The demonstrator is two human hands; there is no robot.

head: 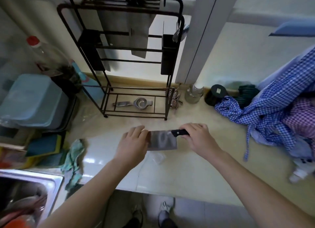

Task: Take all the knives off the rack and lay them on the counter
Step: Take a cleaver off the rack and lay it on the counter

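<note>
Steel cleaver (162, 140) hovers low over the counter (187, 173) before the rack (122, 45), your right hand (198, 136) clamped on its handle, left hand (133, 143) seemingly steadying the blade's end: lower it flat, edge away from your fingers.
</note>
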